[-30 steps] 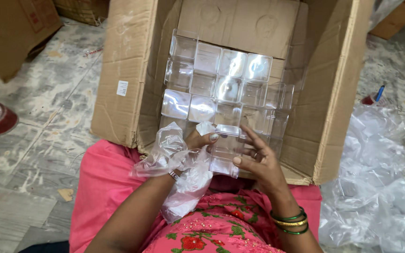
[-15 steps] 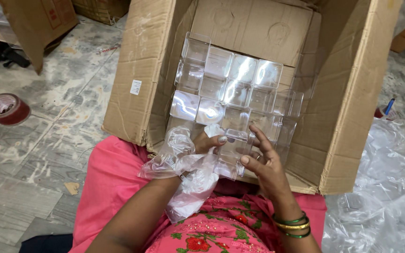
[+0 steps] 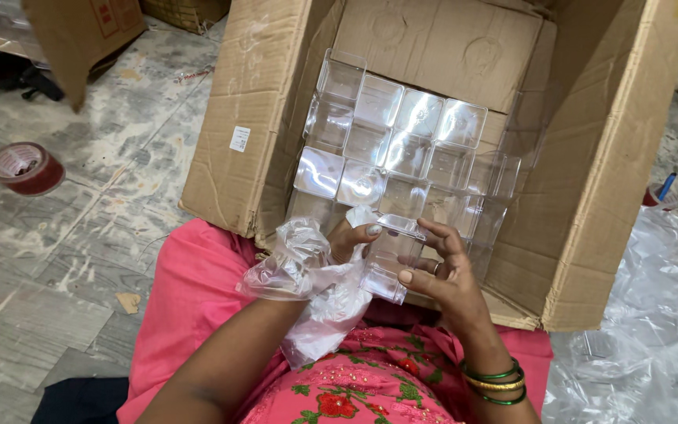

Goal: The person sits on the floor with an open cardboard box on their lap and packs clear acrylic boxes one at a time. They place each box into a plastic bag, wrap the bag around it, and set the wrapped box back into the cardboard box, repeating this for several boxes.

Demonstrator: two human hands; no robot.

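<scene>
Head | clear plastic box (image 3: pixel 390 255) held between left hand (image 3: pixel 347 239) | right hand (image 3: pixel 441 275)

The single head view is looking steeply down from above the person's lap, facing forward into the open cardboard box (image 3: pixel 574 235) (its mouth is tipping toward the camera). It is sitting close, the left hand (image 3: pixel 347 239) and right hand (image 3: pixel 445 275) filling the lower centre, floor (image 3: pixel 64 235) showing at both edges.
</scene>
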